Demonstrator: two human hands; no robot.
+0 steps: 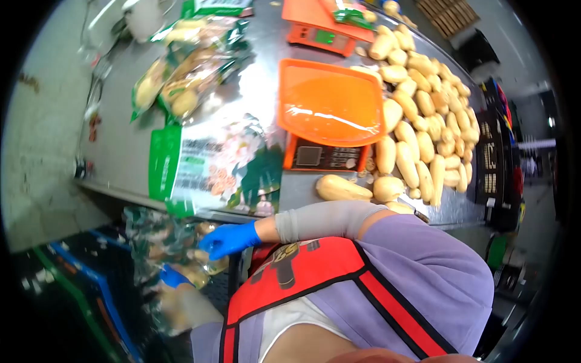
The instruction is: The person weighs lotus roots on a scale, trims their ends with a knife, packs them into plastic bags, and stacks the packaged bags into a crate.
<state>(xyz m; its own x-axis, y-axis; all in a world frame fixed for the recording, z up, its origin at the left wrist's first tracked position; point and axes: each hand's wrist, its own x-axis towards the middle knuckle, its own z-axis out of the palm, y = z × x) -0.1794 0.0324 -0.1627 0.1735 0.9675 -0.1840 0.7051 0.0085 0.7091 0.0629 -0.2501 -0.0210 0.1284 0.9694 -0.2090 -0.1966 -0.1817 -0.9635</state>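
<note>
My right hand, in a blue glove, hangs just past the near table edge with its fingers curled down over clear plastic bags. What lies in those fingers, if anything, does not show. Lower and to the left is my left hand, also blue-gloved, against the same bags. Its fingers are blurred and partly hidden. The bags have green print and hold pale pieces. On the table above my right hand lies a flat printed bag with a green band and pink lotus flowers.
An orange tray sits on a scale, with a second orange scale behind. Many pale lotus root segments are heaped to the right. Filled bags lie at the back left. A black crate stands beyond the right end.
</note>
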